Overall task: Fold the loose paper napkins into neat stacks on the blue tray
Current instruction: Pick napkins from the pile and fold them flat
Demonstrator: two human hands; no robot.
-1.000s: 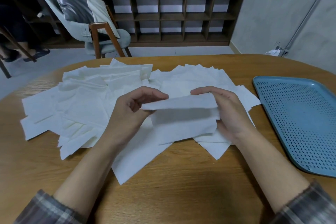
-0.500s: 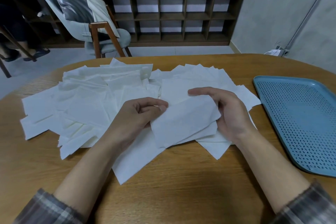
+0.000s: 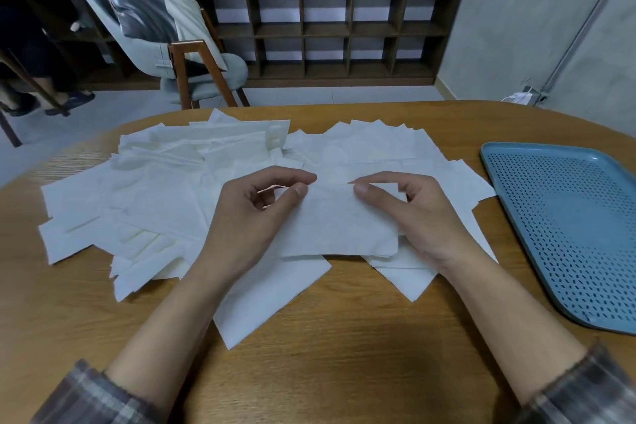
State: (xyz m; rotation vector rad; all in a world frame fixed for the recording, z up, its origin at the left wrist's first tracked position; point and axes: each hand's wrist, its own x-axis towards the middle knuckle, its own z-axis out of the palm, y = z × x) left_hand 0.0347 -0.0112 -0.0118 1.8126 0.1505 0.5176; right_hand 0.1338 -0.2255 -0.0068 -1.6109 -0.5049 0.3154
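A folded white paper napkin [image 3: 339, 225] lies flat over the pile in front of me. My left hand [image 3: 251, 217] pinches its upper left corner between thumb and forefinger. My right hand [image 3: 409, 213] pinches its upper right part the same way. Several loose white napkins [image 3: 144, 196] are spread over the round wooden table [image 3: 344, 354], mostly to the left and behind my hands. The blue perforated tray [image 3: 568, 227] sits at the table's right edge with nothing on it.
Beyond the table stands a grey chair [image 3: 192, 58] with wooden legs and a bag on it. A dark wooden shelf unit [image 3: 327, 27] with potted plants runs along the back wall. A seated person's legs [image 3: 41, 79] show at far left.
The napkin was held up with its top edge folded toward me; it now lies flat and folded on the pile. Both hands have come closer together at its top edge.
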